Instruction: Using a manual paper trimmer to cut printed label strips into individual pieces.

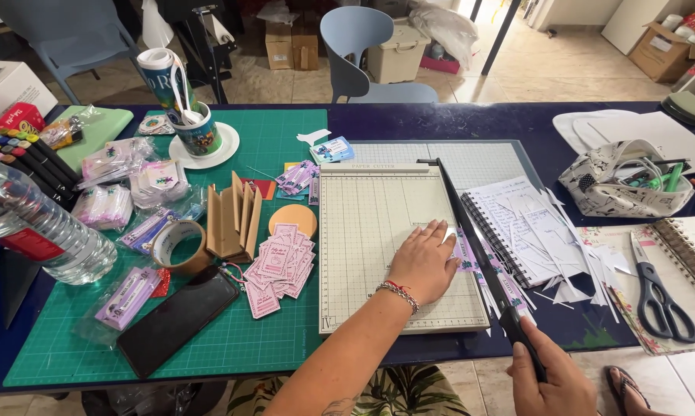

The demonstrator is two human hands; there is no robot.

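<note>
A cream paper cutter (378, 239) with a grid board lies on the table in front of me. My left hand (424, 262) presses flat on a sheet of printed paper at the board's right edge, fingers close to the blade. My right hand (552, 377) grips the black handle of the cutter's blade arm (471, 231), which lies nearly lowered along the board's right side. Cut strips with purple print (490, 271) lie just right of the blade.
A green cutting mat (240, 339) holds pink tags (280, 268), a black phone (176, 320), a tape roll (178, 245), a cardboard stand and packets. A water bottle (35, 223) lies left. Spiral notebook with paper scraps (528, 227), scissors (659, 293) and a pencil pouch (625, 181) sit right.
</note>
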